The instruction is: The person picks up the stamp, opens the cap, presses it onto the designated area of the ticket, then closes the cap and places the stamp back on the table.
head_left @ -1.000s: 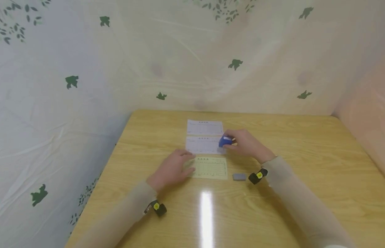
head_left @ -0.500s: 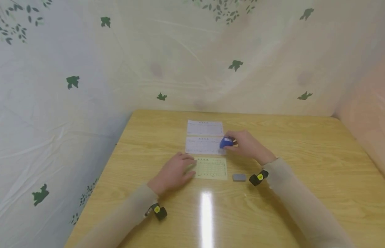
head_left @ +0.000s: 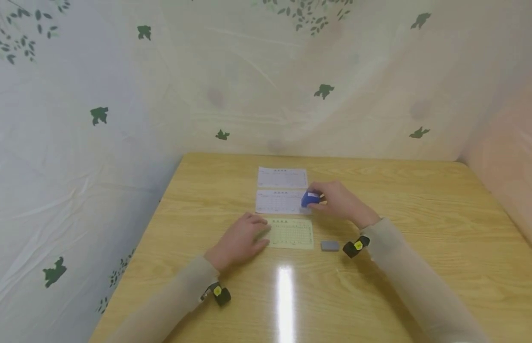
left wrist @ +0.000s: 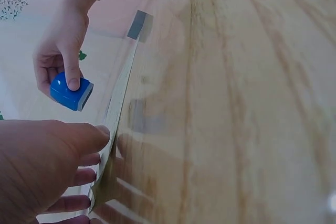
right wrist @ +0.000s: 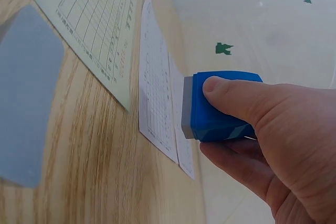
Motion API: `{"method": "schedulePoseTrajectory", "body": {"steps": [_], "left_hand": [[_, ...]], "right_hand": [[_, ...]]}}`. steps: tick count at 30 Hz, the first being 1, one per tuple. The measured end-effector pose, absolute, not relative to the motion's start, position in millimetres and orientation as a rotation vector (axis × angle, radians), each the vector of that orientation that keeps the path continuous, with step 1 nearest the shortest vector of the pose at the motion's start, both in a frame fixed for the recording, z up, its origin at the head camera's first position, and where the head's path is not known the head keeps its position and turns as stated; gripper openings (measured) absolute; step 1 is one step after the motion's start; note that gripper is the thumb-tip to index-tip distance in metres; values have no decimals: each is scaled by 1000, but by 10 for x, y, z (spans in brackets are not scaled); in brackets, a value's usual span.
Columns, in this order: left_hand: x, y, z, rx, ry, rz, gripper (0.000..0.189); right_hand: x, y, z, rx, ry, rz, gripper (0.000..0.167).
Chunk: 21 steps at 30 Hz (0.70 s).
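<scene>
Clock directions apply to the head view and are centred on the pale yellow-green printed paper slip [head_left: 293,234], with 12 o'clock toward the far edge of the light wood-grain tabletop [head_left: 424,209].

The right hand [head_left: 344,202] is at 2 o'clock. Its thumb and fingers are closed to the width of the blue plastic block with a grey base [right wrist: 223,106] and pinch it from opposite sides. The block is at 1 o'clock, over the right-hand end of the nearer white printed paper slip [head_left: 276,202]. Contact between base and paper cannot be determined.

The left hand [head_left: 239,242] is at 9 o'clock. Its fingers are extended and slightly spread, with the tips at the left-hand end of the yellow-green slip; they do not grip any object. In the left wrist view, part of that slip's edge rises off the tabletop beside the fingertips.

The flat grey rectangular block [head_left: 330,246] lies between 3 and 4 o'clock, just beside the yellow-green slip. The farther white printed paper slip [head_left: 282,177] lies near 12 o'clock, beyond the nearer white slip. A pale fabric backdrop [head_left: 266,71] with green bird motifs stands behind the tabletop.
</scene>
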<state>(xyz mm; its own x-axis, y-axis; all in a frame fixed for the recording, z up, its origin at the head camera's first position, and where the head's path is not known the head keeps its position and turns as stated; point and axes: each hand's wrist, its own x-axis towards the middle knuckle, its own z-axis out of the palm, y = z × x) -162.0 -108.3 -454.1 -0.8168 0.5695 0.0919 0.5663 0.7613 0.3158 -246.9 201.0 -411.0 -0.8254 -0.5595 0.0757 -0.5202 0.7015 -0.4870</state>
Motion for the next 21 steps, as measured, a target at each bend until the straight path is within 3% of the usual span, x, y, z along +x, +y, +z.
{"method": "schedulePoseTrajectory", "body": {"steps": [21], "left_hand": [[-1632,-1028,-4555,951,2956,485,42]], "right_hand": [[-2184,1948,-3987,-1015,2707,-904,19]]}}
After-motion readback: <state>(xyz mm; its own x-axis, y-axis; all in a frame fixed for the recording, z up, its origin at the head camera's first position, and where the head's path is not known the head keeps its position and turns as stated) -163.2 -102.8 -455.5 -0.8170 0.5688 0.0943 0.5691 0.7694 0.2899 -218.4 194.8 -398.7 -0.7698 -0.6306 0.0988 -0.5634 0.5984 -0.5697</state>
